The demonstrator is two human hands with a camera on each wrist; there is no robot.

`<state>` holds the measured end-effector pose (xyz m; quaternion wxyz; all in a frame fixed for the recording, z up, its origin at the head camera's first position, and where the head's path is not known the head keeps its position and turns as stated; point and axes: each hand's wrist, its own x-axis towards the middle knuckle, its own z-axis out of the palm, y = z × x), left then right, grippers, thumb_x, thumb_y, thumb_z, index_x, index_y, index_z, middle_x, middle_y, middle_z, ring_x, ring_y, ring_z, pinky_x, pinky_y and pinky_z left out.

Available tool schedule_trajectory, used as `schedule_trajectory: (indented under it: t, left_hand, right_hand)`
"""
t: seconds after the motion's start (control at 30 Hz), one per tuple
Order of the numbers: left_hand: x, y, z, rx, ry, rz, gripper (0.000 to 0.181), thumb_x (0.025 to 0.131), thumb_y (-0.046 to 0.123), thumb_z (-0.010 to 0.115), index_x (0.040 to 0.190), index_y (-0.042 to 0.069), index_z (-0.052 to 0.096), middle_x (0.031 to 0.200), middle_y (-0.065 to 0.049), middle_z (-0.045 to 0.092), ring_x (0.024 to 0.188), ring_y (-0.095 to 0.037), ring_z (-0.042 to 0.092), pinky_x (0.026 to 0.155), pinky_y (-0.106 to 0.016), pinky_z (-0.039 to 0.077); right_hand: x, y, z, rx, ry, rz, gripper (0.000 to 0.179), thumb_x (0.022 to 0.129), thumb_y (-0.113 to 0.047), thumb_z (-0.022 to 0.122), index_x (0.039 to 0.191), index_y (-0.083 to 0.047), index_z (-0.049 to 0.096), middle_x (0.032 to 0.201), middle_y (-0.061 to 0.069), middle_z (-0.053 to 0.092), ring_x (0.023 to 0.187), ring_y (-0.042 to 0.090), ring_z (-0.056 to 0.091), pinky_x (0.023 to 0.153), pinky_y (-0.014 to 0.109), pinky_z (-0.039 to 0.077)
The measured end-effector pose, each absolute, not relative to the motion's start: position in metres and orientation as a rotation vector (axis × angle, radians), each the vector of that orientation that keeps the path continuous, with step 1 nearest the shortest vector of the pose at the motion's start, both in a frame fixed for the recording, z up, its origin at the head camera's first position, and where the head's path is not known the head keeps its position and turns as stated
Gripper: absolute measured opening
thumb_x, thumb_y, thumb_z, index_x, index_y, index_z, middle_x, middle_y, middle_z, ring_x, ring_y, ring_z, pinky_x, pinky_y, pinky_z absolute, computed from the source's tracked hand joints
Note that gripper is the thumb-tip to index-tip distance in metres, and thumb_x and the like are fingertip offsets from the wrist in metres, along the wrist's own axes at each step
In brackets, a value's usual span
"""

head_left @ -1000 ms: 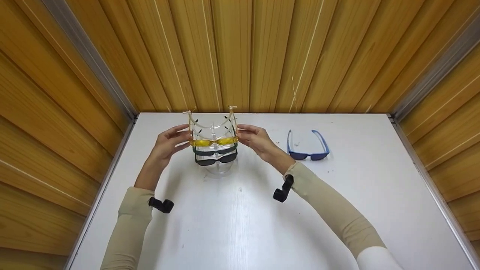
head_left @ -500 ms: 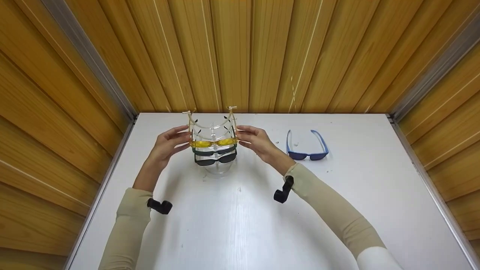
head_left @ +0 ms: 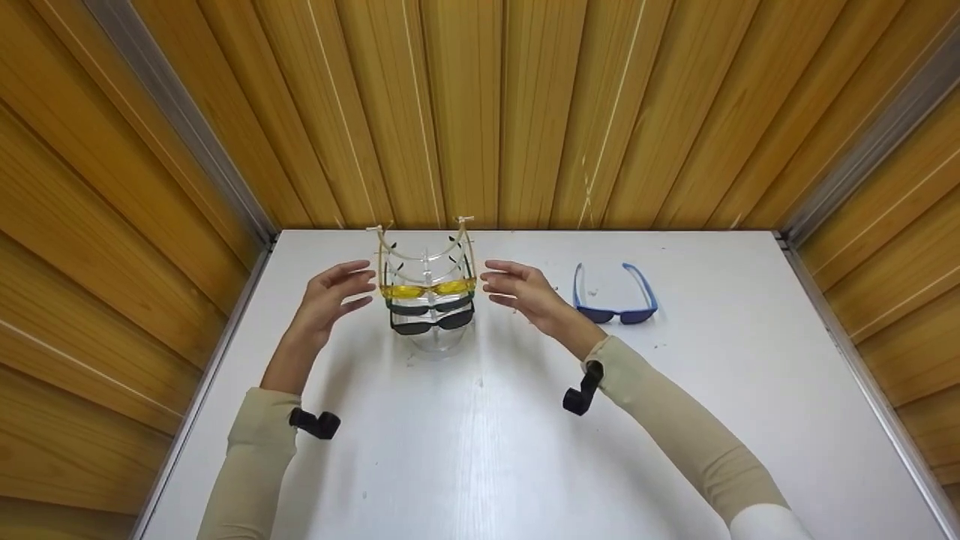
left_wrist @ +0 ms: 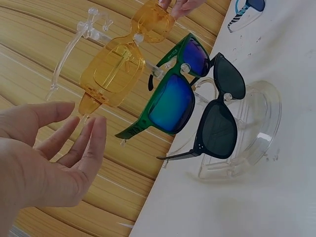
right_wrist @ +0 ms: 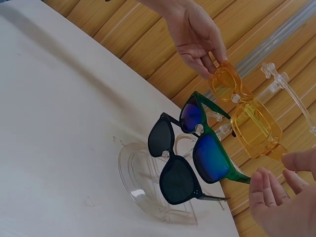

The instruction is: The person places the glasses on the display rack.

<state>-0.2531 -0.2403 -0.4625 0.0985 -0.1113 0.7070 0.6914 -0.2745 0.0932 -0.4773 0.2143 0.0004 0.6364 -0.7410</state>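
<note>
A clear plastic display stand [left_wrist: 276, 106] bears three pairs of sunglasses, one above another. Yellow translucent sunglasses [head_left: 407, 291] sit on top, green-framed ones with mirrored blue lenses [left_wrist: 170, 103] below them, and black ones [right_wrist: 177, 180] lowest. My left hand [head_left: 326, 300] is just left of the yellow pair, fingers spread and loosely bent, a small gap from its temple. On the other side my right hand [head_left: 529, 294] hovers with relaxed fingers, also apart from the yellow frame. Neither hand holds anything.
Blue-framed sunglasses [head_left: 636, 316] with dark lenses lie on the white table [head_left: 480, 465], right of the stand, their temples unfolded toward the back. Wood-patterned walls [head_left: 540, 112] close off the back and both sides.
Both hands have let go of the yellow sunglasses' temples and drawn slightly outward, the left one leftward and the right one rightward. The yellow sunglasses stay on the stand.
</note>
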Motion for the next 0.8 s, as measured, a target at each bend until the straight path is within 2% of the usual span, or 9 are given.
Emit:
schedule_trajectory:
  t: [0.2, 0.3, 0.43, 0.53, 0.63, 0.73, 0.8]
  left_hand:
    - [-0.242, -0.246, -0.466, -0.352, 2.111, 2.061, 0.04, 0.102, 0.022, 0.064, 0.139, 0.008, 0.057, 0.127, -0.004, 0.068, 0.109, -0.013, 0.067, 0.095, -0.024, 0.058]
    - [-0.235, -0.247, -0.472, -0.331, 2.141, 2.018, 0.039, 0.103, 0.023, 0.063, 0.138, 0.008, 0.058, 0.13, -0.008, 0.067, 0.106, -0.012, 0.067, 0.093, -0.023, 0.059]
    - [-0.223, -0.244, -0.483, -0.263, 2.168, 1.954, 0.038, 0.104, 0.023, 0.061, 0.137, 0.005, 0.058, 0.126, -0.006, 0.069, 0.104, -0.012, 0.067, 0.093, -0.024, 0.059]
    - [-0.214, -0.243, -0.49, -0.231, 2.176, 1.913, 0.037, 0.104, 0.021, 0.061, 0.136, 0.004, 0.059, 0.122, -0.005, 0.071, 0.104, -0.013, 0.068, 0.092, -0.026, 0.059]
    - [-0.207, -0.239, -0.498, -0.228, 2.167, 1.888, 0.038, 0.103, 0.021, 0.062, 0.136, 0.001, 0.059, 0.118, -0.003, 0.073, 0.104, -0.015, 0.068, 0.092, -0.027, 0.06]
    - [-0.203, -0.229, -0.506, -0.22, 2.134, 1.896, 0.04, 0.102, 0.019, 0.063, 0.136, -0.001, 0.059, 0.11, 0.003, 0.075, 0.104, -0.017, 0.069, 0.091, -0.028, 0.06]
    - [-0.201, -0.22, -0.511, -0.208, 2.108, 1.904, 0.041, 0.102, 0.018, 0.063, 0.137, -0.002, 0.058, 0.11, 0.002, 0.075, 0.104, -0.017, 0.069, 0.09, -0.029, 0.06]
  right_hand:
    - [-0.266, 0.112, -0.484, -0.049, 1.781, -1.979, 0.044, 0.104, -0.006, 0.056, 0.147, 0.0, 0.05, 0.148, 0.024, 0.054, 0.113, 0.017, 0.065, 0.112, 0.039, 0.051]
    - [-0.261, 0.121, -0.488, -0.083, 1.776, -1.95, 0.045, 0.103, -0.007, 0.057, 0.147, 0.0, 0.05, 0.148, 0.023, 0.055, 0.115, 0.017, 0.066, 0.113, 0.04, 0.05]
    - [-0.255, 0.133, -0.495, -0.1, 1.779, -1.922, 0.045, 0.103, -0.008, 0.058, 0.146, 0.0, 0.051, 0.146, 0.021, 0.058, 0.124, 0.027, 0.063, 0.113, 0.041, 0.05]
    - [-0.251, 0.137, -0.501, -0.093, 1.773, -1.908, 0.044, 0.102, -0.008, 0.06, 0.145, -0.001, 0.053, 0.141, 0.017, 0.063, 0.122, 0.026, 0.065, 0.111, 0.039, 0.052]
    - [-0.248, 0.141, -0.508, -0.08, 1.754, -1.906, 0.044, 0.101, -0.007, 0.061, 0.144, -0.001, 0.054, 0.136, 0.012, 0.066, 0.114, 0.018, 0.068, 0.109, 0.038, 0.053]
    - [-0.244, 0.15, -0.514, -0.081, 1.746, -1.892, 0.046, 0.101, -0.008, 0.061, 0.146, 0.001, 0.052, 0.139, 0.015, 0.064, 0.115, 0.018, 0.068, 0.107, 0.035, 0.055]
    - [-0.241, 0.159, -0.517, -0.073, 1.747, -1.883, 0.048, 0.101, -0.008, 0.061, 0.147, 0.001, 0.051, 0.142, 0.017, 0.062, 0.117, 0.02, 0.068, 0.105, 0.033, 0.055]
